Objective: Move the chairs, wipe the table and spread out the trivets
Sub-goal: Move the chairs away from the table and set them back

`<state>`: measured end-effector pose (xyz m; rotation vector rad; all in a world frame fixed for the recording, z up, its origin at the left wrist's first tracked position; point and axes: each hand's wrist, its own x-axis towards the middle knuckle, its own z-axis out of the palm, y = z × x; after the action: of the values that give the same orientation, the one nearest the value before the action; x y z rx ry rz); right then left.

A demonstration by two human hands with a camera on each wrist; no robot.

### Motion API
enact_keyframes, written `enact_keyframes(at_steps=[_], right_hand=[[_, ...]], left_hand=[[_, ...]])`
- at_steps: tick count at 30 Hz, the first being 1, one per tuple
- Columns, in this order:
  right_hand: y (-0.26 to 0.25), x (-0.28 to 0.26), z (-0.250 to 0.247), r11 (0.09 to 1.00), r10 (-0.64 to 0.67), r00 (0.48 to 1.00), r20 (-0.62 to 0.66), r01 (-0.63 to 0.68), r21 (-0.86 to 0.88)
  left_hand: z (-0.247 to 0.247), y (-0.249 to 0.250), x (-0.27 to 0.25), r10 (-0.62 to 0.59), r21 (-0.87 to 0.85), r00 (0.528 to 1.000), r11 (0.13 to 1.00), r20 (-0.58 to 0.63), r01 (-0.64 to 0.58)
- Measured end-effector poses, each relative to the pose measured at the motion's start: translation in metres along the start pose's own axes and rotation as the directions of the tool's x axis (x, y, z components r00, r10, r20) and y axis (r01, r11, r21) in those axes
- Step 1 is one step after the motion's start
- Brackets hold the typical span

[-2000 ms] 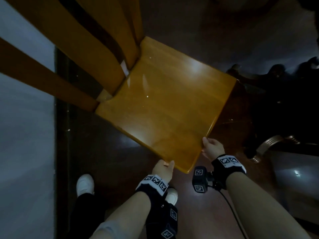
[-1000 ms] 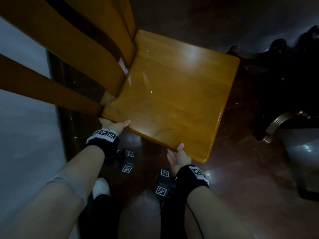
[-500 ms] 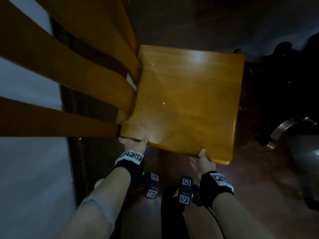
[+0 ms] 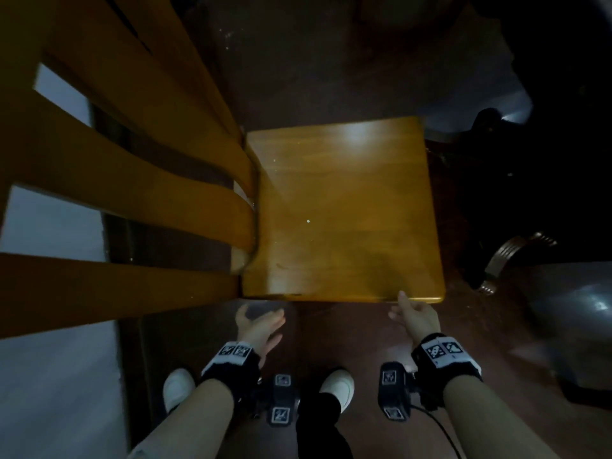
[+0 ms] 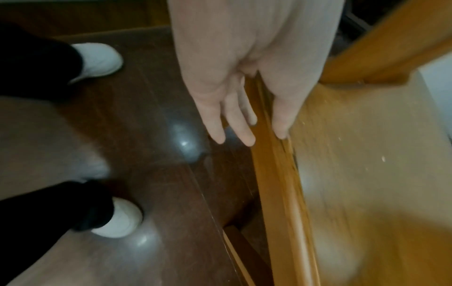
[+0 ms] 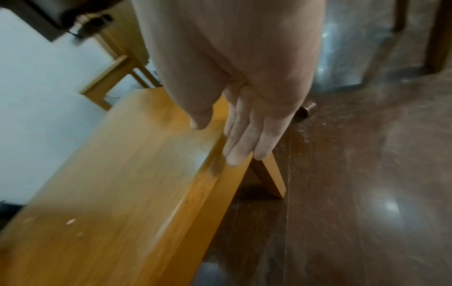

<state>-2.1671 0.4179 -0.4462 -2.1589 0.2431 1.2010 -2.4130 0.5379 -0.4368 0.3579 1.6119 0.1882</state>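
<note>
A yellow wooden chair stands on the floor just ahead of me, its seat square to me and its slatted backrest on the left, toward the wall. My left hand hovers below the seat's near-left corner, fingers straight, holding nothing. In the left wrist view my left hand straddles the seat edge, thumb over the top. My right hand is at the near-right corner, thumb tip at the edge. In the right wrist view my right hand has straight fingers alongside the seat. No table or trivets in view.
A white wall with a dark baseboard runs along the left. Dark furniture with a metal foot stands close on the right. My white shoes are on the glossy brown floor. Dark legs stand farther off.
The chair has swung round until its seat is square to me, backrest by the wall. Both hands, which gripped the seat's near edge, have opened and come off it.
</note>
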Motion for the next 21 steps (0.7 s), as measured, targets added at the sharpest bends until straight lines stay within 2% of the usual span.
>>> enact_keyframes(at_steps=[2, 3, 5, 7, 12, 15, 19, 21], right_hand=[[-0.007, -0.022, -0.008, 1.000, -0.021, 0.997, 0.074, 0.023, -0.015], [-0.011, -0.035, -0.010, 1.000, -0.014, 0.992, 0.124, 0.014, -0.001], [-0.018, -0.066, -0.013, 0.999, -0.024, 0.979, 0.202, 0.029, -0.021], [-0.021, -0.094, -0.013, 0.995, -0.059, 0.972, 0.229, 0.077, -0.069], [-0.026, -0.171, 0.006, 0.980, -0.084, 0.956, 0.283, 0.131, -0.153], [-0.040, -0.219, 0.019, 0.970, -0.116, 0.949, 0.293, 0.172, -0.171], [-0.069, -0.294, 0.038, 0.952, -0.223, 0.936, 0.271, 0.269, -0.144], [-0.084, -0.332, 0.051, 0.922, -0.323, 0.913, 0.249, 0.363, -0.137]], left_hand=[[-0.026, -0.011, -0.014, -0.089, 0.005, 0.994, 0.996, 0.060, 0.089], [-0.036, -0.015, -0.020, -0.124, 0.049, 0.992, 0.991, 0.030, 0.122], [-0.053, -0.019, -0.037, -0.137, 0.178, 0.990, 0.974, -0.042, 0.143], [-0.071, -0.015, -0.057, -0.105, 0.316, 0.993, 0.942, -0.045, 0.114], [-0.113, 0.019, -0.103, -0.061, 0.566, 0.990, 0.824, 0.126, -0.021], [-0.135, 0.050, -0.136, 0.037, 0.627, 0.981, 0.765, 0.190, -0.150], [-0.168, 0.090, -0.191, 0.187, 0.698, 0.943, 0.637, 0.274, -0.329], [-0.190, 0.109, -0.216, 0.245, 0.680, 0.913, 0.610, 0.326, -0.406]])
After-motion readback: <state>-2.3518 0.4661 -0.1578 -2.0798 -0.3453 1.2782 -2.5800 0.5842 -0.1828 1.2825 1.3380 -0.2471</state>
